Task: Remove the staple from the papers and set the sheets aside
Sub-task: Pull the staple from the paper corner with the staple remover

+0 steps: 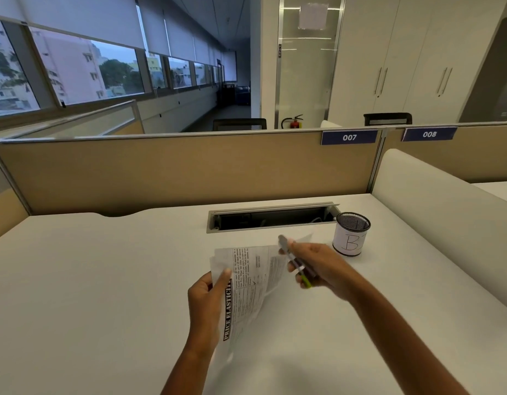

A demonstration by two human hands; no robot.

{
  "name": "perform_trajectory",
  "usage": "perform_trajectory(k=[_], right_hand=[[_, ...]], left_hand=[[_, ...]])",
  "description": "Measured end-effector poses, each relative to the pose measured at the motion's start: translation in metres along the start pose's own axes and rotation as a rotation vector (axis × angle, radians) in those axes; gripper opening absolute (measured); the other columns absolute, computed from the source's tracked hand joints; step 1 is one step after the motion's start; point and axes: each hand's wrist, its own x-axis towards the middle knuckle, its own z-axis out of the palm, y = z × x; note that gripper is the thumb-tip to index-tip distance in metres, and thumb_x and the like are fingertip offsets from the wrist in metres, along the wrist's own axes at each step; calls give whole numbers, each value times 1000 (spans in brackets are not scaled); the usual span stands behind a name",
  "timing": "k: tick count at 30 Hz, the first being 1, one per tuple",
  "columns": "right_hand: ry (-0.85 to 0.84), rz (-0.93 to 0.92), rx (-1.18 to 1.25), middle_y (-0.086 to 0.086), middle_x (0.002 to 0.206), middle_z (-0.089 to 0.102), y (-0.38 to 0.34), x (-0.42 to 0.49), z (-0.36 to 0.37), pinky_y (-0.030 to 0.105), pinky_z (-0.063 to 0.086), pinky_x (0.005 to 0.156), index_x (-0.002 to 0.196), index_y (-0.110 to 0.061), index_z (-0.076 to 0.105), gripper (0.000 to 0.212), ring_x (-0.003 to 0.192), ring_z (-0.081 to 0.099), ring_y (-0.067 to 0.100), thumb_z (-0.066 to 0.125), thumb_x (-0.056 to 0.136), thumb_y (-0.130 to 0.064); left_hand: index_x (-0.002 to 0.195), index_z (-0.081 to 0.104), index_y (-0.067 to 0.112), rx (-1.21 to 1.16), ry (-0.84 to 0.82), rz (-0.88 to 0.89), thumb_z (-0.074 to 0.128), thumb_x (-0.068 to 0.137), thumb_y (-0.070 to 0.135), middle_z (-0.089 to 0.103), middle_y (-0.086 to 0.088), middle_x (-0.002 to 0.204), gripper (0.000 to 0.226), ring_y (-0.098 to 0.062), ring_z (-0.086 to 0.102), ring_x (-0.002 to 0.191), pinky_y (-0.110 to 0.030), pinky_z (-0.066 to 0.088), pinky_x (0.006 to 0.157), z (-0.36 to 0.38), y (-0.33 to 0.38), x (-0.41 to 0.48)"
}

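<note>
Quick count first: two hands, one bunch of papers, one slim tool, one mesh cup, one cable slot in the desk, and two number plates on the partition, 007 and 008.

The papers are up off the desk, held in the air between both hands, roughly centre front. I can make out at least two sheets from the offset edges at the far left corner; an exact number is too hard to call. The bold heading runs along the left edge and reads going away from the person, so the top of the page points left and the long side stretches off toward the right hand.

The left hand has the heading edge pinched, thumb on top and fingers curled behind. The right hand is wrapped round the slim tool, which lies diagonally: grey end up and away to the left, yellow-green end down toward the person. It's blurry, so I can't tell if that hand also has the far corner of the sheets.

The mesh cup stands upright just right of the right hand, with a "B" label.
</note>
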Motion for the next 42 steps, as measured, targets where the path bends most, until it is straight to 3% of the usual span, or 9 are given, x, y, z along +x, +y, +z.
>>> perform_trajectory(k=[3, 6, 11, 14, 16, 21, 25, 35, 42], right_hand=[[-55, -13, -98, -2, 77, 63, 10, -4, 30, 14, 48, 49, 92, -19, 62, 26, 58, 57, 7, 44, 92, -37], [-27, -132, -180, -2, 80, 65, 22, -4, 45, 11, 44, 49, 106, -14, 63, 20, 59, 57, 2, 55, 89, -22], [201, -318, -373, -10, 75, 61, 31, -5, 55, 10, 41, 53, 106, -17, 66, 25, 57, 52, -1, 62, 81, -13], [295, -389, -468, -9, 81, 62, 33, -7, 58, 7, 38, 52, 101, -19, 66, 20, 61, 51, -1, 61, 81, -16], [332, -431, -527, -8, 85, 67, 34, -9, 59, 6, 39, 50, 98, -20, 65, 17, 62, 53, 1, 60, 82, -17], [383, -480, -654, 0, 107, 72, 33, -14, 59, 26, 53, 78, 110, -22, 63, 26, 91, 66, 19, 59, 85, -20], [369, -526, -749, 0, 120, 67, 33, -15, 58, 25, 47, 91, 123, -24, 57, 36, 106, 62, 19, 56, 87, -21], [353, -675, -824, 9, 109, 71, 31, -15, 49, 30, 53, 80, 120, -15, 60, 36, 93, 66, 26, 61, 84, -17], [391, -787, -950, 12, 82, 77, 32, -13, 48, 33, 60, 58, 100, -6, 70, 36, 64, 71, 26, 79, 65, -7]], left_hand=[[73, 64, 16, -81, -1, -55, 55, 85, 18, 68, -8, 75, 15, -27, 64, 70, -28, 52, 55, 12, 5, -2], [73, 63, 20, -109, 8, -85, 55, 85, 18, 67, -9, 76, 16, -29, 63, 73, -32, 53, 63, 20, 7, -4], [73, 64, 20, -145, 3, -93, 55, 85, 16, 69, -5, 73, 16, -24, 63, 70, -33, 52, 64, 22, 10, -7], [69, 64, 18, -164, -14, -110, 54, 86, 17, 70, 5, 56, 20, -12, 65, 54, -23, 55, 51, 22, 10, -8], [69, 65, 17, -157, -19, -113, 53, 86, 18, 70, 1, 62, 20, -11, 65, 52, -20, 52, 48, 24, 10, -10], [78, 66, 10, -152, -16, -111, 55, 85, 17, 68, -11, 83, 14, -23, 63, 70, -26, 49, 59, 27, 12, -13], [72, 66, 12, -118, 10, -110, 57, 84, 18, 67, -10, 77, 16, -28, 61, 73, -29, 49, 64, 28, 12, -12], [61, 60, 18, -57, 45, -152, 58, 83, 22, 64, -4, 65, 23, -21, 59, 60, -26, 45, 52, 36, 15, -10], [62, 59, 17, -21, 34, -159, 57, 84, 22, 62, -6, 66, 23, -21, 58, 62, -26, 44, 54, 42, 19, -6]])
